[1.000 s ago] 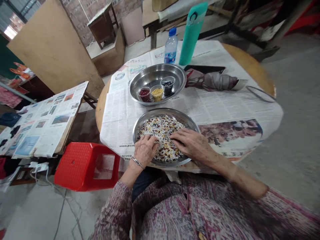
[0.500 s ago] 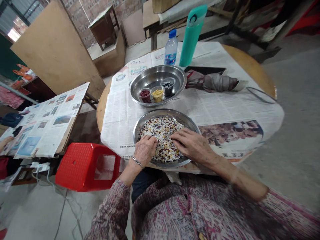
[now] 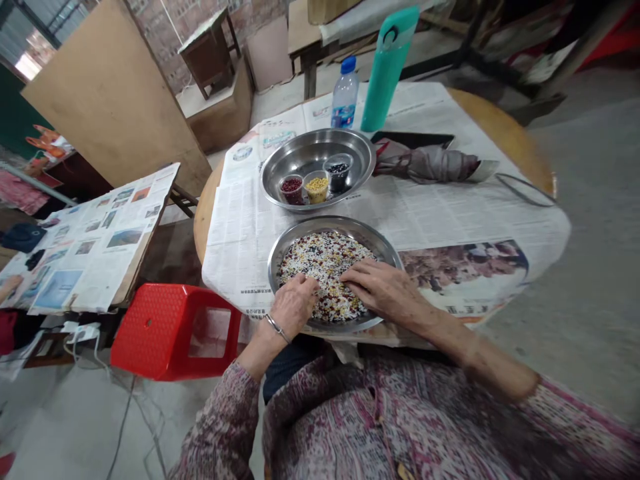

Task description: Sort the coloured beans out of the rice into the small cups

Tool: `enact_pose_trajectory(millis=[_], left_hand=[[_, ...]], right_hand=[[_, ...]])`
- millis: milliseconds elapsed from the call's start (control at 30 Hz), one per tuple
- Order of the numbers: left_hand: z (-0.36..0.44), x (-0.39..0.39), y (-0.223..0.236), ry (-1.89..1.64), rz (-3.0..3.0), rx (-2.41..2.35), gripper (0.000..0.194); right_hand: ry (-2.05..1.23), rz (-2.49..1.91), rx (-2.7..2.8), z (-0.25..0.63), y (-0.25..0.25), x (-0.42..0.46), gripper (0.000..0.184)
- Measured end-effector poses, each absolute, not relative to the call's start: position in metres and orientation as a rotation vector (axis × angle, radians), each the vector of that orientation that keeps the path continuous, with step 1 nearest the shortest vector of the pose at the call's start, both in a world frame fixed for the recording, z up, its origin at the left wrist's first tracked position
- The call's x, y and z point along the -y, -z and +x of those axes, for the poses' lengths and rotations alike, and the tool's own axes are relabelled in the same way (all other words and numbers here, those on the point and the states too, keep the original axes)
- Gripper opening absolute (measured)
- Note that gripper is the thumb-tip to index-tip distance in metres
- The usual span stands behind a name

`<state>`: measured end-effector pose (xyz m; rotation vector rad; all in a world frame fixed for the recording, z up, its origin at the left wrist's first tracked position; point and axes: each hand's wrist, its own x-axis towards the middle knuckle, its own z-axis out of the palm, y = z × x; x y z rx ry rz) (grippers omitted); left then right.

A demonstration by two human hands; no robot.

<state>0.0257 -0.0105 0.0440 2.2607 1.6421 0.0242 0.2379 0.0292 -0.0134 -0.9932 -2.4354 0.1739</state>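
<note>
Mixed beans and white grains (image 3: 325,263) fill a steel pan (image 3: 330,222) near the front edge of the round counter (image 3: 510,127). The left hand (image 3: 295,307) rests loosely curled, fingertips in the mix; the right hand (image 3: 385,290) lies open, fingers spread across the grains, neither visibly gripping anything.

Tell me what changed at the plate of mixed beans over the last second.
The left hand and right hand edged slightly closer together over the mixed beans, taking hold of nothing. The steel bowl and its three small cups stayed as they were.
</note>
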Motion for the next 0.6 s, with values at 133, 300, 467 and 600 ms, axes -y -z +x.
enact_pose_trajectory(millis=[133, 300, 467, 600], left_hand=[[0.035, 0.008, -0.038, -0.115, 2.303, -1.569, 0.01], [0.036, 0.006, -0.036, -0.133, 2.374, -1.525, 0.024], [0.03, 0.004, -0.039, -0.04, 2.327, -1.642, 0.014], [0.024, 0.001, -0.037, -0.125, 2.305, -1.712, 0.024]], right_hand=[[-0.172, -0.951, 2.439, 0.238, 0.014, -0.03, 0.018], [-0.137, -0.89, 2.457, 0.24, 0.014, -0.032, 0.022], [-0.149, -0.867, 2.533, 0.242, 0.015, -0.036, 0.033], [-0.171, -0.843, 2.558, 0.242, 0.017, -0.038, 0.035]])
